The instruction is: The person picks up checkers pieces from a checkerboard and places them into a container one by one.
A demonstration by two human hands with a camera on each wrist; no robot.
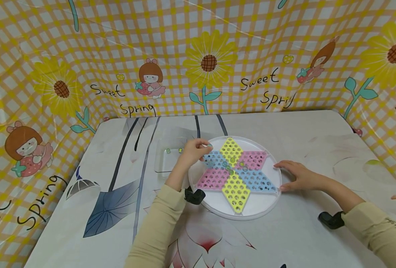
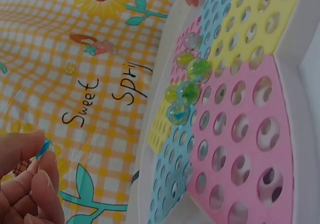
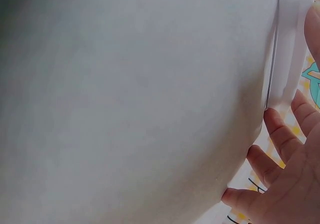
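Observation:
Over the upper left of a round white Chinese checkers board (image 1: pixel 214 203), my left hand (image 1: pixel 194 152) pinches a blue-streaked clear marble (image 2: pixel 44 148) between thumb and fingertips. Pink, yellow and light blue panels with holes form the board's star. Several green, yellow and bluish marbles (image 2: pixel 199 70) cluster around the star's middle. My right hand (image 1: pixel 298 176) touches the board's right rim, thumb and fingers spread along it. In the right wrist view its fingertips (image 3: pixel 272 115) meet the edge of the board.
Behind my left forearm stands a clear plastic box (image 1: pixel 156 160) with a few marbles (image 1: pixel 168 150) inside. A white cloth printed with flowers and leaves covers the table (image 1: pixel 305 130). Yellow checked sheeting (image 1: pixel 171 48) hangs around the back and sides. Black wrist cameras (image 1: pixel 194 196) sit at both cuffs.

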